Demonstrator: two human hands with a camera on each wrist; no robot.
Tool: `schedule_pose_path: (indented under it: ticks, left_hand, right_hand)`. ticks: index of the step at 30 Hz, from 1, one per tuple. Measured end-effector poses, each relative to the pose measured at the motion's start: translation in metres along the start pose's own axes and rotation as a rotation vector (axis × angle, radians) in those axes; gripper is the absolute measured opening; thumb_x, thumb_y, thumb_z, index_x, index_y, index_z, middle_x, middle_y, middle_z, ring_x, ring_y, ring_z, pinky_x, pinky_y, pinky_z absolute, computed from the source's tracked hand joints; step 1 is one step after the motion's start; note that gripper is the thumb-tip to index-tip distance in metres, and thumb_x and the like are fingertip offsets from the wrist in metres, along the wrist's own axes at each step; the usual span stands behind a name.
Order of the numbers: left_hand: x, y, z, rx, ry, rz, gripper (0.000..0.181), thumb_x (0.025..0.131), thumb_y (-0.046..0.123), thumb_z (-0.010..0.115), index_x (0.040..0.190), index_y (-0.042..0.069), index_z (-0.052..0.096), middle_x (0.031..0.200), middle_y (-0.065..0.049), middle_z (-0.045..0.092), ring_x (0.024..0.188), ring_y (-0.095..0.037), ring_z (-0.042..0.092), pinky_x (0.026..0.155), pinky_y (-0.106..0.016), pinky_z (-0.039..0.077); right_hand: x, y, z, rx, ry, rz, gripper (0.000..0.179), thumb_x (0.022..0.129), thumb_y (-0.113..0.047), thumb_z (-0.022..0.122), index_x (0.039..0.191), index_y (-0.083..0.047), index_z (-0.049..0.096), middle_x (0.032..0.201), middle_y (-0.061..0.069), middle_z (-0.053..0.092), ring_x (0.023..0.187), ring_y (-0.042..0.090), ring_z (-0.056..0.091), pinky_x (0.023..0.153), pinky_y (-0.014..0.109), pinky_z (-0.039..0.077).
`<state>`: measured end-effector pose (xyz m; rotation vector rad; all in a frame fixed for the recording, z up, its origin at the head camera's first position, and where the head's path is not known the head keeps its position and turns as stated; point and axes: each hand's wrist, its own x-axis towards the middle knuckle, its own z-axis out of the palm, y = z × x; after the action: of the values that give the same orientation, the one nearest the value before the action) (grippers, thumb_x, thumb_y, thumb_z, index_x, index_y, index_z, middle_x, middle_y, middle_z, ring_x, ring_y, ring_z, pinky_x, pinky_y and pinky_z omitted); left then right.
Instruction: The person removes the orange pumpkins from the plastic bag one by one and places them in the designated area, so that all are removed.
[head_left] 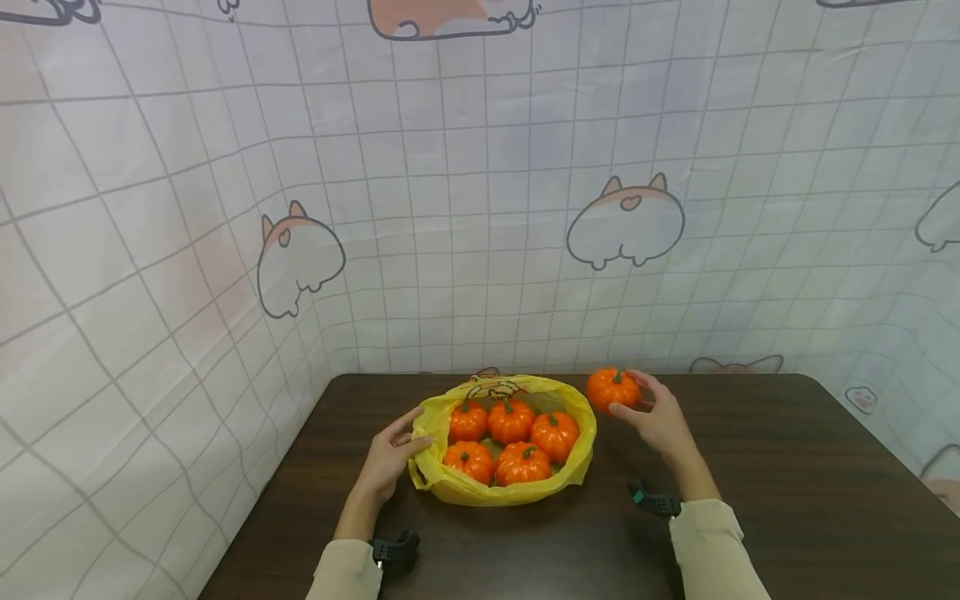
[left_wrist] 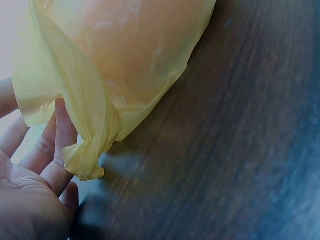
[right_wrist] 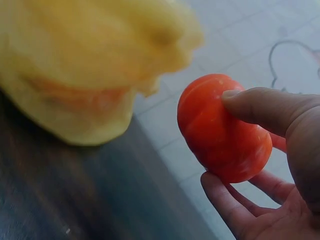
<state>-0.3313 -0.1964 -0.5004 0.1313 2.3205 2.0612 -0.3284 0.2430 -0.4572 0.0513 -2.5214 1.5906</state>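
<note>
A yellow plastic bag (head_left: 517, 496) lies on the table with its mouth spread wide and several small orange pumpkins (head_left: 523, 463) inside. At its left side my left hand (head_left: 387, 457) pinches the rim, thumb over the edge and fingers on the outside. The left wrist view shows those fingers (left_wrist: 62, 127) behind a crumpled fold of the bag (left_wrist: 90, 115). Just right of the bag, my right hand (head_left: 663, 417) holds another small pumpkin (head_left: 613, 390) with a green stem, raised off the table. In the right wrist view the thumb (right_wrist: 255, 106) presses one side of this pumpkin (right_wrist: 222, 132).
The dark wooden table (head_left: 780, 467) reaches back to a white grid-patterned curtain (head_left: 487, 250) printed with cartoon animals. The same cloth hangs along the left and right sides. A black band (head_left: 395, 547) sits on the left wrist and another band (head_left: 654, 500) on the right.
</note>
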Motion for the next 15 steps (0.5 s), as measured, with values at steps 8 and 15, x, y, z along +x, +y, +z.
schedule_pose_path:
  ticks: [8,15]
  left_hand:
    - [-0.001,0.001,0.001,-0.006,0.007,-0.005,0.06,0.096,0.015,0.072,0.152,0.022,0.052,0.12,-0.017,0.071,0.105,-0.02,0.069,0.1,-0.044,0.054]
    - [0.002,-0.002,-0.001,-0.004,0.0,-0.004,0.061,0.096,0.017,0.072,0.153,0.02,0.051,0.121,-0.017,0.071,0.105,-0.019,0.068,0.095,-0.038,0.057]
  right_hand:
    - [0.003,0.028,0.006,0.001,-0.013,0.064,0.078,0.095,-0.03,0.075,0.16,-0.012,0.034,0.162,0.028,0.026,0.14,0.053,0.039,0.108,0.064,0.043]
    - [0.004,0.04,0.009,-0.033,-0.036,0.084,0.077,0.096,-0.026,0.073,0.16,-0.01,0.033,0.161,0.031,0.027,0.14,0.054,0.038,0.11,0.063,0.041]
